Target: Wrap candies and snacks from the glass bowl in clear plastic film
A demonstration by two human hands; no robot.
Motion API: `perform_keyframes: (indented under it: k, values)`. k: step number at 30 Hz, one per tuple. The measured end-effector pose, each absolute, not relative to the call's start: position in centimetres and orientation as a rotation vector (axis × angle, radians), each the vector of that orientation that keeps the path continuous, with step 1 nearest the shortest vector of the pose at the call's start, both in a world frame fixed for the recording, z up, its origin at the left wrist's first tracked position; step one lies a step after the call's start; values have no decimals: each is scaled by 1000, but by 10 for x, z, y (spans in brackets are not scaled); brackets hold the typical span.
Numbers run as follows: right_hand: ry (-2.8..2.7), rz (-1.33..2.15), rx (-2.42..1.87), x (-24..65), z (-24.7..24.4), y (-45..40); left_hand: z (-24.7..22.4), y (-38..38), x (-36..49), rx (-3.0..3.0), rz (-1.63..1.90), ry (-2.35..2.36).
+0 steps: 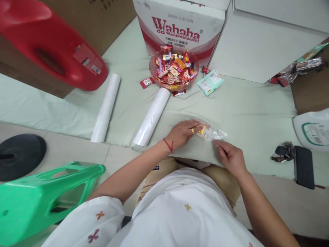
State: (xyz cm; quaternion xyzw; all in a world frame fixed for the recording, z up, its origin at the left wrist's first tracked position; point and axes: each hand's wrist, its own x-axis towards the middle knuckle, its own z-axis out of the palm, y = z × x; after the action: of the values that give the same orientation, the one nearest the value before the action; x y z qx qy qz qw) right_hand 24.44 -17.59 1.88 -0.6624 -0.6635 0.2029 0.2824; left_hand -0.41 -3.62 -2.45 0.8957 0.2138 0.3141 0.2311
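Note:
My left hand (183, 133) lies over a small packet (202, 130) with a yellow print, its fingers stretched across it and holding it against the cloth. Crinkled clear plastic film (216, 133) surrounds the packet and spreads out to the right. My right hand (230, 157) is closed, thumb against curled fingers, right at the film's near edge. Whether a bit of film is pinched in it cannot be made out. Two white rolls (151, 117) lie left of my hands, the nearer one wrapped in shiny plastic.
Behind stands a glass bowl (154, 73) of wrapped candies, with a teal packet (210, 82) beside it, before a Wahaha carton (180, 20). A red jug (64, 44) lies left. Keys (282, 152) and a phone (304, 166) rest right. A green stool (28, 195) occupies the floor.

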Motion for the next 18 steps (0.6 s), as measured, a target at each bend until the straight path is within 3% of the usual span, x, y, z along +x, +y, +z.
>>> perform_keyframes:
  k: [4, 18]
  values:
    - [-1707, 240, -1924, 241, 12, -153, -24, -37, -4, 2460, 846, 598]
    - [-1742, 186, -1899, 244, -4, -155, -25, -36, -5, 2448, 815, 620]
